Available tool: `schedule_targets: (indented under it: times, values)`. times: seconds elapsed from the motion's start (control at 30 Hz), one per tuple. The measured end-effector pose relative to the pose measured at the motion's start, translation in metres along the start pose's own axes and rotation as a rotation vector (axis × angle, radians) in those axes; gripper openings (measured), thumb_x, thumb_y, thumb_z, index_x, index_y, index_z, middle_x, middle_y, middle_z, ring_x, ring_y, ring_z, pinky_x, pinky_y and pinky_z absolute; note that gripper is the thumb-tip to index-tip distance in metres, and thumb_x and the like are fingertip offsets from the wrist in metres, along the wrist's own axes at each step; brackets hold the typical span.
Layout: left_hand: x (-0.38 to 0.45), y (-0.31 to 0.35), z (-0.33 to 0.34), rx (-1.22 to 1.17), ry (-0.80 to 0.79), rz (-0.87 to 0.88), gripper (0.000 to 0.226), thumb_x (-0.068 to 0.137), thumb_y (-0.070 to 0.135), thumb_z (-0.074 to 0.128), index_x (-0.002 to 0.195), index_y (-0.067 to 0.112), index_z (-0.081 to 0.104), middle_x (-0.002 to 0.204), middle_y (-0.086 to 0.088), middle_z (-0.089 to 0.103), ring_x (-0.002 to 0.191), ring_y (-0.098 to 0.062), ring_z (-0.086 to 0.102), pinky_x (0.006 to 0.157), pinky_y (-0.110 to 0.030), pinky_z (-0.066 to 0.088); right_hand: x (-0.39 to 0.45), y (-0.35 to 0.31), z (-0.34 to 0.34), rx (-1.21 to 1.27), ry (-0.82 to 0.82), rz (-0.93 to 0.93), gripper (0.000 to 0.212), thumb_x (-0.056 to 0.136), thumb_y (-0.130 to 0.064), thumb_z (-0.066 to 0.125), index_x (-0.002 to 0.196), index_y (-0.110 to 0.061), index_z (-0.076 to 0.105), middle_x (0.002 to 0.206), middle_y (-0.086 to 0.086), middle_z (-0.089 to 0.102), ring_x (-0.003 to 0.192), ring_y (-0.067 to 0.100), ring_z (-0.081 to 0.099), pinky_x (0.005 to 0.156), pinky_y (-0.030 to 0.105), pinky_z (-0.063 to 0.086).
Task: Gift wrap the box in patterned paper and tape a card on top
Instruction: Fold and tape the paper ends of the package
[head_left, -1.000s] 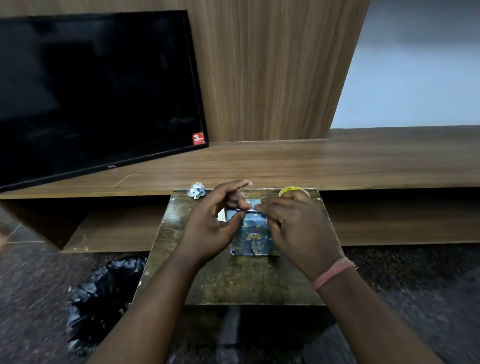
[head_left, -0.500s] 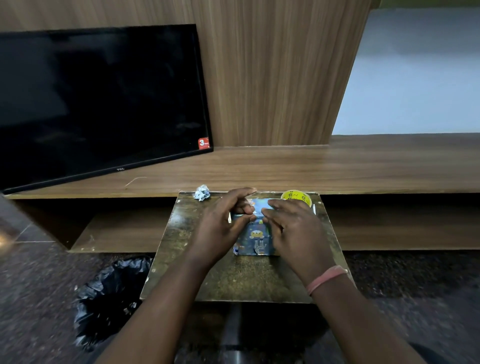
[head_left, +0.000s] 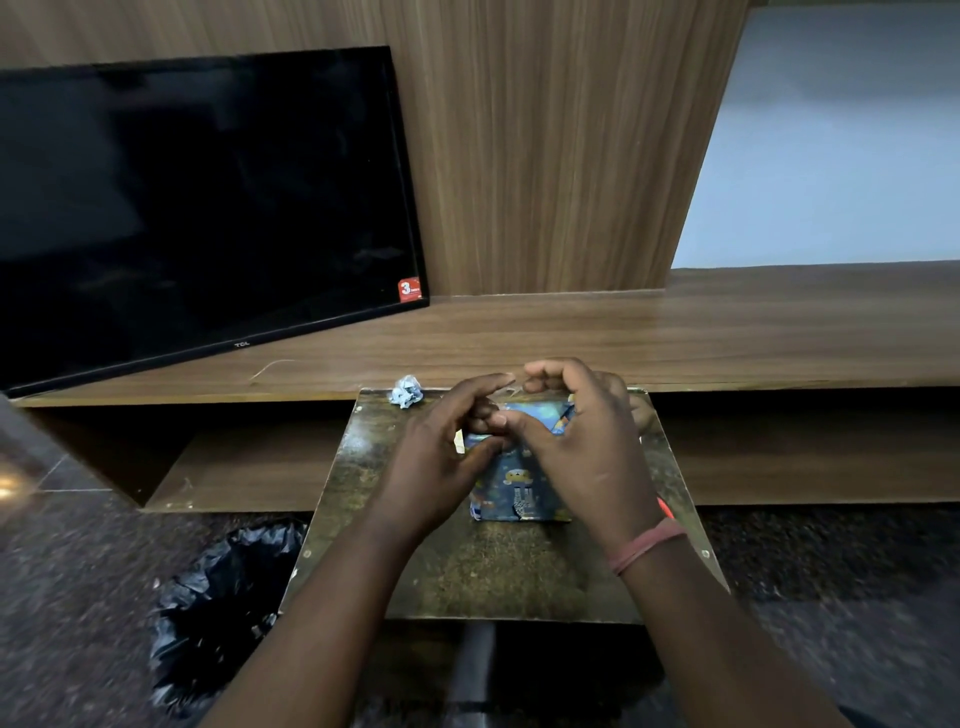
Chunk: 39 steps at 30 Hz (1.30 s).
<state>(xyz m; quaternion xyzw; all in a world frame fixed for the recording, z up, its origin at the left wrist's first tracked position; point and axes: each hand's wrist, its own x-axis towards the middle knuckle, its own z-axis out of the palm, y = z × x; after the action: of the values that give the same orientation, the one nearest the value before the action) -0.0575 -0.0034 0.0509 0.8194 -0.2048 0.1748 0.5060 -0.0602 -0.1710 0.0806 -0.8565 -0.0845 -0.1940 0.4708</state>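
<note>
The box (head_left: 514, 486), wrapped in blue patterned paper, lies on a small worn table (head_left: 498, 577). My left hand (head_left: 439, 462) holds its left far corner, thumb against the side, middle fingers curled on top and index finger stretched forward. My right hand (head_left: 584, 447) arches over the far end, with the fingers curled beyond the edge and the thumb on the top next to my left fingers. A pale sliver of paper or card (head_left: 460, 441) shows at the box's left edge. No tape roll is in sight.
A crumpled paper ball (head_left: 406, 392) lies at the table's far left corner. A small red item (head_left: 665, 506) peeks out by my right wrist. A black bin bag (head_left: 223, 597) sits on the floor to the left. A television (head_left: 197, 208) leans on the wooden shelf (head_left: 753, 332).
My right hand has shifted forward and now arches over the box's far end, covering the yellow tape roll seen earlier. My left hand stays at the left far corner.
</note>
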Motion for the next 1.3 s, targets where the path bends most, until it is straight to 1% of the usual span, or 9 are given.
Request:
schedule_targets:
  times: [0.13,0.2,0.33,0.43,0.53,0.77,1.0,1.13,1.3]
  values:
    - [0.0,0.001,0.0,-0.051,0.008,-0.048,0.069,0.082,0.001,0.082,0.134,0.04,0.058,0.096,0.012,0.068,0.093,-0.018,0.07,0.091,-0.034,0.057,0.011,-0.001,0.001,0.429,-0.082,0.09,0.035,0.082,-0.012,0.082,0.112,-0.021,0.067,0.102,-0.011,0.075,0.104,0.0,0.068,0.094,0.027,0.054]
    - [0.001,0.0,-0.001,-0.08,0.002,-0.083,0.067,0.082,0.001,0.082,0.134,0.036,0.059,0.091,0.012,0.067,0.091,-0.017,0.07,0.091,-0.035,0.057,0.013,0.001,0.0,0.446,-0.12,0.074,0.027,0.086,-0.005,0.076,0.11,-0.018,0.07,0.099,-0.009,0.076,0.1,0.001,0.07,0.084,0.018,0.053]
    - [0.003,0.001,-0.001,-0.123,-0.017,-0.111,0.067,0.083,0.0,0.081,0.138,0.032,0.058,0.089,0.009,0.067,0.091,-0.012,0.07,0.091,-0.029,0.055,0.014,0.004,-0.001,0.468,-0.044,0.094,0.01,0.089,-0.016,0.076,0.099,-0.02,0.075,0.093,-0.009,0.077,0.094,0.003,0.071,0.08,0.022,0.055]
    - [0.003,0.002,-0.001,-0.127,-0.019,-0.122,0.068,0.084,0.001,0.081,0.14,0.032,0.057,0.09,0.006,0.067,0.093,-0.011,0.07,0.092,-0.027,0.054,0.015,0.004,-0.004,0.457,-0.044,0.077,0.012,0.089,-0.018,0.077,0.1,-0.022,0.075,0.094,-0.009,0.077,0.096,0.006,0.071,0.091,0.034,0.057]
    - [0.005,0.001,-0.001,-0.13,-0.024,-0.127,0.069,0.084,0.002,0.081,0.14,0.033,0.057,0.09,0.004,0.067,0.092,-0.012,0.07,0.093,-0.03,0.055,0.015,0.005,-0.006,0.232,-0.05,-0.064,0.024,0.086,-0.02,0.078,0.107,-0.03,0.074,0.096,-0.022,0.071,0.102,0.005,0.064,0.095,0.045,0.052]
    - [0.005,0.003,-0.003,-0.11,-0.029,-0.13,0.065,0.084,0.002,0.082,0.135,0.034,0.059,0.089,0.008,0.066,0.092,-0.01,0.07,0.093,-0.031,0.056,0.014,0.005,0.001,0.07,0.074,-0.199,0.022,0.09,-0.027,0.072,0.112,-0.033,0.071,0.091,-0.026,0.065,0.098,0.009,0.059,0.091,0.052,0.048]
    - [0.006,0.006,-0.004,-0.082,-0.033,-0.128,0.064,0.083,0.003,0.082,0.134,0.034,0.06,0.09,0.007,0.066,0.091,-0.013,0.07,0.093,-0.035,0.057,0.016,0.005,-0.002,0.128,0.071,-0.183,0.006,0.092,-0.019,0.07,0.094,-0.024,0.073,0.092,-0.019,0.068,0.097,0.009,0.061,0.085,0.035,0.051]
    - [0.006,0.006,-0.004,-0.085,-0.041,-0.114,0.069,0.084,0.002,0.081,0.135,0.041,0.057,0.088,0.009,0.065,0.09,-0.011,0.07,0.092,-0.036,0.056,0.015,0.0,-0.003,0.29,0.019,-0.087,0.009,0.093,-0.015,0.069,0.089,-0.023,0.071,0.089,-0.013,0.071,0.09,0.012,0.066,0.079,0.038,0.057]
    - [0.005,0.004,-0.003,-0.104,-0.074,-0.046,0.085,0.087,-0.002,0.077,0.15,0.045,0.045,0.088,0.013,0.061,0.099,-0.018,0.07,0.098,-0.023,0.052,0.017,-0.008,-0.011,0.494,0.081,-0.051,0.01,0.091,-0.003,0.07,0.092,-0.011,0.075,0.093,-0.007,0.076,0.091,0.009,0.071,0.082,0.028,0.056]
